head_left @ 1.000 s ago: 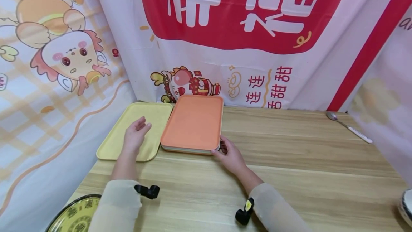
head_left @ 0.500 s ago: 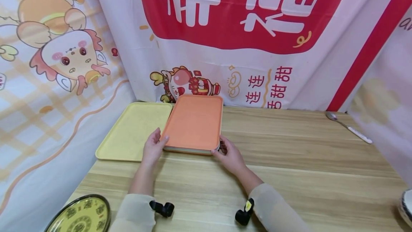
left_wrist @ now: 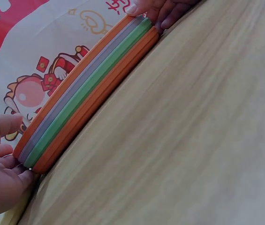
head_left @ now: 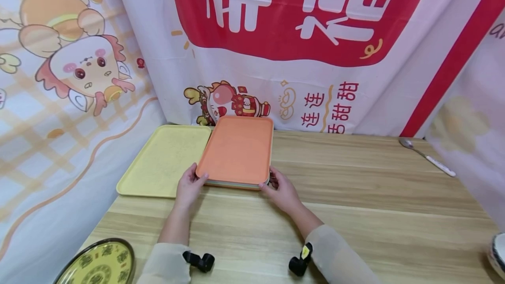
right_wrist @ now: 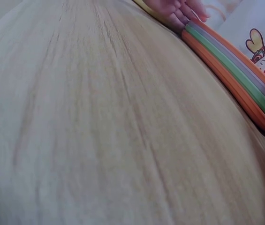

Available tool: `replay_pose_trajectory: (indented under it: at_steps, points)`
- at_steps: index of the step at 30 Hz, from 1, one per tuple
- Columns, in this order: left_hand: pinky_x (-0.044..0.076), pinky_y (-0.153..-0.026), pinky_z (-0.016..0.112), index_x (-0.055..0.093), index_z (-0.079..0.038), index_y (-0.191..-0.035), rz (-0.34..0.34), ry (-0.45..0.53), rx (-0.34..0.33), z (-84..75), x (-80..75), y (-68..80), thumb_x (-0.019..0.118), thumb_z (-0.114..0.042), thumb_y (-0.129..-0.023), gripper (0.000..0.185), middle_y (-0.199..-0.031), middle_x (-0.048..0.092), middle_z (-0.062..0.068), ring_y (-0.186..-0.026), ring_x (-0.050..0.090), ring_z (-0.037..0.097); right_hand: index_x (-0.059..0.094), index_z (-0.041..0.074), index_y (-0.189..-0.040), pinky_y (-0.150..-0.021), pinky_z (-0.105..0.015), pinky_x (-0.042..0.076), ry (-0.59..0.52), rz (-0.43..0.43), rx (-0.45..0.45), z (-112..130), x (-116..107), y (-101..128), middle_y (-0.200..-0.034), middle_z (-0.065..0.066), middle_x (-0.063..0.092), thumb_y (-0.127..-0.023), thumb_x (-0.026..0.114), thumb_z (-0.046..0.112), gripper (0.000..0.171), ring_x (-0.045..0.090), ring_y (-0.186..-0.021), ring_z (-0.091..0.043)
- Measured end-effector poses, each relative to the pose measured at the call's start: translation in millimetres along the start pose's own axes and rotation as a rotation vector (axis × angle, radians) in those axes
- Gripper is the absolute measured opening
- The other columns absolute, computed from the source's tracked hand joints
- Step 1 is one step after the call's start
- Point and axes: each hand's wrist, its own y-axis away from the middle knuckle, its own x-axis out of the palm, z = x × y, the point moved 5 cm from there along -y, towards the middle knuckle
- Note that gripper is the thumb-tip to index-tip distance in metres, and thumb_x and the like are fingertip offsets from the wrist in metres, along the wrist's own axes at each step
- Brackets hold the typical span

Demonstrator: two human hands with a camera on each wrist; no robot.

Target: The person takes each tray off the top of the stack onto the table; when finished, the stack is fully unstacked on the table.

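A stack of trays (head_left: 237, 150) lies against the back wall in the head view, an orange tray on top. The left wrist view shows its layered edges: orange, purple, green (left_wrist: 92, 91) and orange at the bottom. My left hand (head_left: 189, 189) holds the near left corner, thumb by the top rim and fingers along the side. At the near right corner my right hand (head_left: 283, 191) grips the stack, its thumb at the front edge and fingers curled by the side. Left of the stack lies a yellow tray (head_left: 161, 161) on the table, close to my left hand.
A spoon with a white handle (head_left: 439, 165) lies at the table's far right. A yellow patterned plate (head_left: 98, 264) sits at the near left, and a white bowl (head_left: 498, 253) is cut off at the right edge. Printed cloth (head_left: 252, 69) hangs behind.
My left hand has moved right and nearer from above the yellow tray to the stack's left corner, and now holds it. The right hand and the stack have stayed in place.
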Motion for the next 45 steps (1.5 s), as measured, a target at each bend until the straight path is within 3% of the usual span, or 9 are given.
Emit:
replay_pose_trajectory:
  at_steps: [7, 15, 20, 25, 28, 36, 42, 45]
  points:
    - [0.022, -0.125, 0.038, 0.014, 0.007, -0.153, 0.019, 0.045, 0.043, 7.2, -1.7, 0.5, 0.054, 0.004, -0.096, 0.071, -0.161, 0.017, 0.024, -0.150, 0.019, 0.034, 0.039, 0.006, -0.149, -0.110, -0.044, 0.048, -0.003, 0.003, 0.017, 3.3, -1.5, -0.2, -0.137, -0.016, 0.057, -0.090, 0.071, 0.033, 0.073, 0.057, -0.124, -0.031]
    - [0.023, -0.123, 0.041, 0.019, 0.010, -0.151, -0.026, 0.083, 0.083, 9.1, -2.3, -0.9, 0.054, 0.009, -0.094, 0.067, -0.159, 0.020, 0.028, -0.148, 0.022, 0.038, 0.043, 0.002, -0.146, -0.110, -0.046, 0.048, -0.039, -0.006, 0.023, 6.2, -2.2, -4.1, -0.141, -0.020, 0.052, -0.088, 0.073, 0.026, 0.069, 0.056, -0.124, -0.033]
    - [0.024, -0.123, 0.041, 0.020, 0.010, -0.151, -0.034, 0.058, 0.088, 7.4, -3.9, -0.9, 0.055, 0.006, -0.094, 0.067, -0.158, 0.021, 0.027, -0.148, 0.023, 0.038, 0.044, 0.005, -0.146, -0.107, -0.046, 0.050, -0.059, -0.023, 0.049, 10.8, -4.2, -6.5, -0.142, -0.020, 0.048, -0.087, 0.075, 0.025, 0.070, 0.056, -0.123, -0.035]
    - [0.026, -0.124, 0.042, 0.024, 0.008, -0.151, -0.045, 0.003, 0.071, 6.4, -6.3, 0.1, 0.058, 0.001, -0.095, 0.066, -0.157, 0.027, 0.026, -0.147, 0.027, 0.037, 0.048, 0.009, -0.145, -0.087, -0.036, 0.058, -0.053, -0.053, 0.061, 19.9, -7.6, -9.5, -0.131, -0.016, 0.054, -0.084, 0.077, 0.024, 0.069, 0.059, -0.105, -0.027]
    - [0.027, -0.124, 0.043, 0.026, 0.008, -0.150, -0.050, -0.016, 0.069, 6.1, -7.9, 0.6, 0.059, -0.001, -0.095, 0.065, -0.156, 0.029, 0.026, -0.147, 0.029, 0.037, 0.047, 0.008, -0.145, -0.077, -0.027, 0.056, -0.127, -0.049, 0.074, 24.2, -7.1, -11.7, -0.123, -0.017, 0.057, -0.085, 0.077, 0.019, 0.068, 0.058, -0.097, -0.023]
    - [0.026, -0.123, 0.042, 0.024, 0.010, -0.150, -0.045, 0.033, 0.067, 6.0, -8.4, 1.2, 0.058, 0.001, -0.095, 0.064, -0.157, 0.025, 0.029, -0.147, 0.025, 0.039, 0.036, -0.002, -0.147, -0.092, -0.025, 0.058, -0.437, 0.007, 0.103, 30.8, 0.9, -15.0, -0.138, -0.028, 0.053, -0.087, 0.068, 0.000, 0.068, 0.062, -0.115, -0.030]
    - [0.027, -0.122, 0.043, 0.025, 0.011, -0.149, -0.049, 0.057, 0.081, 6.3, -7.0, 2.1, 0.057, 0.003, -0.095, 0.064, -0.155, 0.027, 0.031, -0.146, 0.027, 0.041, 0.027, -0.001, -0.151, -0.083, -0.023, 0.061, -0.579, 0.020, 0.122, 35.3, 3.0, -17.7, -0.132, -0.034, 0.053, -0.090, 0.062, -0.004, 0.071, 0.067, -0.086, -0.013]
    - [0.028, -0.121, 0.043, 0.025, 0.012, -0.149, -0.048, 0.059, 0.084, 6.9, -6.4, 2.2, 0.057, 0.003, -0.095, 0.063, -0.155, 0.027, 0.031, -0.146, 0.028, 0.041, 0.023, 0.001, -0.153, -0.080, -0.024, 0.062, -0.607, 0.027, 0.128, 35.5, 4.0, -19.6, -0.128, -0.036, 0.054, -0.091, 0.060, -0.003, 0.072, 0.067, -0.080, -0.010]
